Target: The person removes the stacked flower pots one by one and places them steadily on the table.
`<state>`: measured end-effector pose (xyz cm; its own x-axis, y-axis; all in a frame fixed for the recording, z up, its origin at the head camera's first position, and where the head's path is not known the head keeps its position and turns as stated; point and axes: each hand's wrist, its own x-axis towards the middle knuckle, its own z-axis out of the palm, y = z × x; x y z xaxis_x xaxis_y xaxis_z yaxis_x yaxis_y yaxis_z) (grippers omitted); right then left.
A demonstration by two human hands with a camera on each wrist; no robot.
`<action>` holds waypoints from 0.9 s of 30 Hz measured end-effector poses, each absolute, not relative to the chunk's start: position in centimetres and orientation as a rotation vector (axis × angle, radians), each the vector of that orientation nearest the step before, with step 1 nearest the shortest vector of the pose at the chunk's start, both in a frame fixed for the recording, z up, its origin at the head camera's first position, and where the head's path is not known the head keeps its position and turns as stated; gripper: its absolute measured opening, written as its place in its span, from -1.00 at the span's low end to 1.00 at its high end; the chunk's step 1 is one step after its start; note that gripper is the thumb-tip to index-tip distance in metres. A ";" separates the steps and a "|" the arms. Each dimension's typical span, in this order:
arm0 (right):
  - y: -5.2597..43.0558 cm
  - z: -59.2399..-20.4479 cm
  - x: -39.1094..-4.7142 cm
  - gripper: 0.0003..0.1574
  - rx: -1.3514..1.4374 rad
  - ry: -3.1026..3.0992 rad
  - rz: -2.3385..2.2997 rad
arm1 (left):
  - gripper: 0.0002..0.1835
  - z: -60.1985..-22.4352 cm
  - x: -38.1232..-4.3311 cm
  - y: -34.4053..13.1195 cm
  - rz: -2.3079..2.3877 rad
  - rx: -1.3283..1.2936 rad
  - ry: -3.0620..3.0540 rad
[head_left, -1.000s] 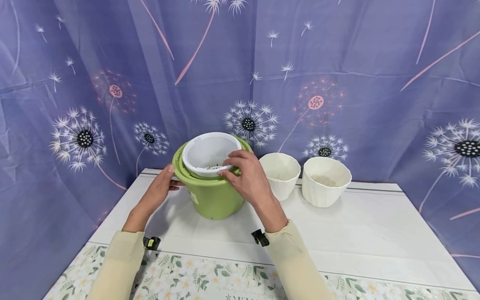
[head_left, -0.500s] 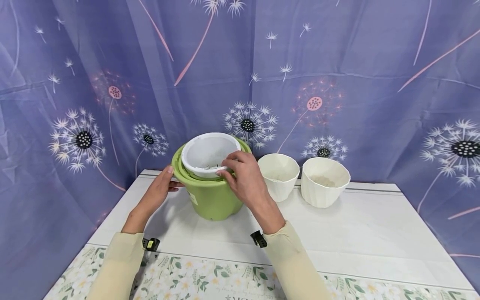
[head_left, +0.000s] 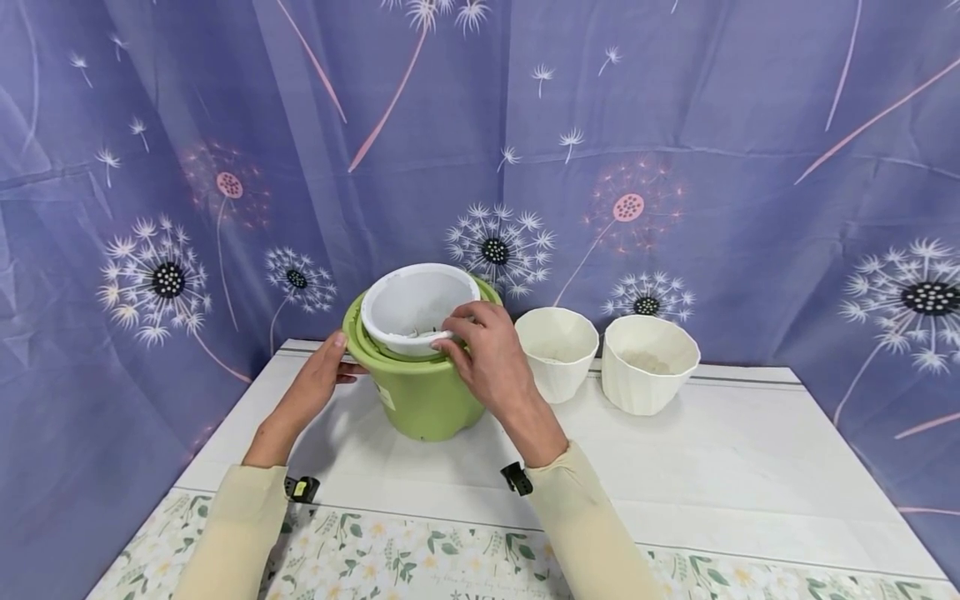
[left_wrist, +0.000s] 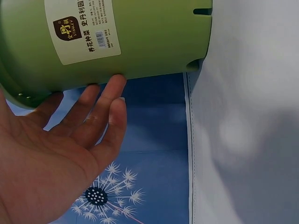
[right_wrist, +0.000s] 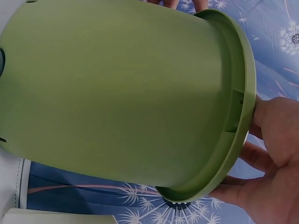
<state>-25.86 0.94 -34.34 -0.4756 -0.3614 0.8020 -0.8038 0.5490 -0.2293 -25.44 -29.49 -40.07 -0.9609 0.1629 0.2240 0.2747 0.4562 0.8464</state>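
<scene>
A large green flowerpot stands on the table with a label on its side. A second green rim shows inside it, and within that sits a white flowerpot, raised above the green rims. Small bits lie in the white pot's bottom. My right hand pinches the white pot's near right rim, thumb outside, fingers over the edge. On the left, my left hand touches the green pot, thumb at its rim and loosely extended fingers against its side below.
Two cream faceted pots stand to the right, each with pale material in the bottom. A white cloth with a flowered border covers the table. Behind hangs a purple dandelion curtain.
The white pot's rim has shifted very slightly to the left with my right hand at it. My left hand stays at the green pot.
</scene>
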 end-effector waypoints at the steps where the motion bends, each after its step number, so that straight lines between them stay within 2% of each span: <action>1: 0.9 -34.4 -25.9 -0.77 0.934 -2.063 0.791 | -0.32 -40.1 -25.5 -29.5 -1.534 -0.388 -2.586; 27: 0.6 -34.4 -26.3 -0.69 0.920 -1.899 0.856 | -0.30 -40.4 -25.7 -29.8 -1.518 -0.400 -2.581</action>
